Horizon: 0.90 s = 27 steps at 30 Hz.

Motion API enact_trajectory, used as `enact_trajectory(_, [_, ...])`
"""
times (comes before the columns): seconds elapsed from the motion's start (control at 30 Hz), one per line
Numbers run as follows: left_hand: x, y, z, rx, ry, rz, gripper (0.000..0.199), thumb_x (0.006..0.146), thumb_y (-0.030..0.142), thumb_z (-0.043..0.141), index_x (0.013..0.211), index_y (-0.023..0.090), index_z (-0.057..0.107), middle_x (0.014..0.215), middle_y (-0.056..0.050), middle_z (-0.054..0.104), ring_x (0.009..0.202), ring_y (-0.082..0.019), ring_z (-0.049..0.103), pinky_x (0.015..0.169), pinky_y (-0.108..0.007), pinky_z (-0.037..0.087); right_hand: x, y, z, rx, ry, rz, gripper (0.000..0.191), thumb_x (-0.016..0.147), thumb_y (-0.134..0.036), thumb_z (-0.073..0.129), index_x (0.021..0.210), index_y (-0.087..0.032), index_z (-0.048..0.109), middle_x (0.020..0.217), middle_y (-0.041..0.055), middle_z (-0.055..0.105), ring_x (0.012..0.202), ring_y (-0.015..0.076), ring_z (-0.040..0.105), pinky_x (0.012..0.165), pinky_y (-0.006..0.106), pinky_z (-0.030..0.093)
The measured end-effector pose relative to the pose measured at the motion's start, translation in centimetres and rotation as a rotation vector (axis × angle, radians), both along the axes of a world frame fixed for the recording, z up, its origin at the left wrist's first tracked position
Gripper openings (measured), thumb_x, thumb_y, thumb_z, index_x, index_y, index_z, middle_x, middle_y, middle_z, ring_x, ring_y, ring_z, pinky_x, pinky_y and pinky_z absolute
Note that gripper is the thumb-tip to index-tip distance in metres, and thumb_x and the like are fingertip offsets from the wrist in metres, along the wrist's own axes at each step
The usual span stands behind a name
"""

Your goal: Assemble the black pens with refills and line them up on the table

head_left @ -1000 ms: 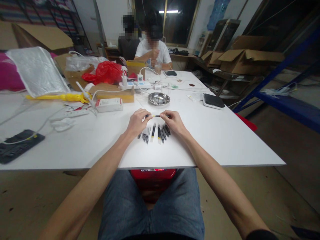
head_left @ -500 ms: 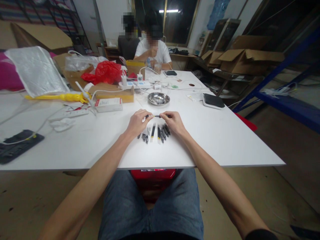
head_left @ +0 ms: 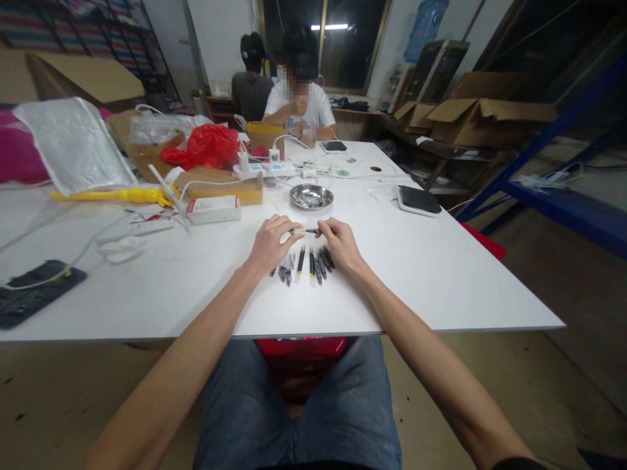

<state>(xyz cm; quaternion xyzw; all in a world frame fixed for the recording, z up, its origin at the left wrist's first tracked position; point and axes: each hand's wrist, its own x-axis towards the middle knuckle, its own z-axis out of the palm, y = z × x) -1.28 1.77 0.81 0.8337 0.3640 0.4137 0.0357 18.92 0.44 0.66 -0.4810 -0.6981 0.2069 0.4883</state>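
Note:
My left hand [head_left: 272,241] is closed in a pinch on a slim pen refill [head_left: 304,230] with a yellowish section. Facing it, my right hand [head_left: 341,241] pinches a small dark pen piece [head_left: 314,230] that meets the refill end to end, above the table. My fingers partly hide both. Just below my hands lie two black refills [head_left: 300,259] with yellow bands. Several dark pen barrels [head_left: 320,266] lie to their right, and small clear and black pen parts [head_left: 285,273] to their left.
Beyond my hands stands a shiny metal bowl [head_left: 311,196]. A white box [head_left: 214,209], a power strip [head_left: 264,170], a red plastic bag [head_left: 208,146] and cables crowd the left. A black-topped scale [head_left: 418,199] sits right. A person in white [head_left: 318,104] sits across the table.
My hands stay close together at almost the same spot. Slightly more of the pen pieces shows between my fingertips. The whole view has shifted slightly down.

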Motion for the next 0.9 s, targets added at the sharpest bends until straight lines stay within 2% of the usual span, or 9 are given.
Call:
enact_trajectory(0.1, [-0.21,0.22,-0.14,-0.014,-0.013,0.016,0.018,0.097,0.033,0.06,0.091,0.019,0.069,0.089,-0.004,0.07,0.09,-0.022,0.058,0.085,-0.037,0.043,0.12,0.25,-0.01,0.054,0.073,0.019,0.045,0.091,-0.059,0.058,0.081,-0.017,0.068,0.086,0.005,0.065,0.08,0.0179,0.057,0.073,0.029,0.042])
enact_trajectory(0.17, [-0.28,0.36,-0.3,-0.017,-0.02,0.026,0.018,0.096,0.032,0.06,0.086,0.018,0.067,0.087,-0.004,0.069,0.089,-0.022,0.058,0.083,-0.036,0.043,0.19,0.41,-0.13,0.036,0.115,0.031,0.042,0.088,-0.057,0.062,0.085,-0.016,0.07,0.087,0.0054,0.068,0.08,0.0183,0.058,0.071,0.029,0.042])
enact_trajectory(0.27, [-0.33,0.38,-0.36,-0.027,-0.008,0.037,0.019,0.096,0.031,0.061,0.083,0.019,0.065,0.086,-0.004,0.069,0.088,-0.022,0.057,0.084,-0.037,0.043,0.15,0.38,-0.27,-0.008,0.091,0.021,0.042,0.09,-0.054,0.061,0.077,-0.015,0.07,0.074,0.0026,0.066,0.07,0.0162,0.054,0.067,0.029,0.038])
enact_trajectory(0.37, [-0.37,0.24,-0.15,-0.026,0.01,0.053,0.02,0.097,0.031,0.059,0.082,0.02,0.065,0.085,-0.004,0.069,0.089,-0.022,0.057,0.085,-0.037,0.043,-0.05,0.05,-0.23,-0.033,0.029,-0.005,0.051,0.095,-0.055,0.053,0.064,-0.016,0.064,0.057,-0.0018,0.051,0.058,0.0133,0.044,0.062,0.029,0.031])
enact_trajectory(0.47, [-0.4,0.12,-0.01,-0.003,-0.001,0.058,0.02,0.097,0.031,0.059,0.082,0.02,0.065,0.085,-0.004,0.069,0.089,-0.022,0.057,0.085,-0.037,0.043,-0.24,-0.15,-0.19,-0.051,0.01,-0.01,0.056,0.097,-0.057,0.048,0.058,-0.017,0.057,0.052,-0.0032,0.043,0.055,0.0127,0.04,0.061,0.029,0.029])
enact_trajectory(0.53, [-0.39,0.11,-0.07,-0.002,-0.019,0.051,0.019,0.097,0.032,0.059,0.084,0.019,0.065,0.086,-0.004,0.069,0.089,-0.021,0.057,0.084,-0.037,0.043,-0.27,-0.02,-0.26,-0.039,0.03,0.004,0.052,0.096,-0.055,0.05,0.062,-0.017,0.06,0.057,-0.002,0.05,0.06,0.0139,0.045,0.063,0.029,0.032])
enact_trajectory(0.63, [-0.4,0.15,-0.26,-0.037,-0.027,0.031,0.017,0.098,0.032,0.057,0.089,0.02,0.066,0.09,-0.004,0.069,0.09,-0.021,0.057,0.085,-0.036,0.043,-0.13,0.45,-0.43,-0.008,0.118,0.033,0.036,0.091,-0.049,0.058,0.077,-0.017,0.068,0.075,0.0016,0.065,0.073,0.0169,0.055,0.068,0.029,0.039])
enact_trajectory(0.7, [-0.44,0.19,-0.34,-0.067,-0.014,0.03,0.019,0.099,0.032,0.054,0.09,0.02,0.066,0.09,-0.004,0.069,0.09,-0.021,0.057,0.085,-0.036,0.043,0.04,0.73,-0.49,-0.004,0.171,0.039,0.03,0.086,-0.046,0.064,0.083,-0.017,0.07,0.084,0.0038,0.069,0.078,0.0187,0.059,0.069,0.029,0.041])
enact_trajectory(0.9, [-0.66,0.43,-0.34,-0.057,0.008,0.05,0.021,0.098,0.029,0.055,0.083,0.02,0.065,0.085,-0.004,0.069,0.09,-0.022,0.056,0.085,-0.038,0.043,0.27,0.42,-0.43,0.013,0.077,0.02,0.027,0.088,-0.042,0.064,0.079,-0.017,0.069,0.078,0.0037,0.068,0.073,0.0185,0.057,0.069,0.031,0.041])
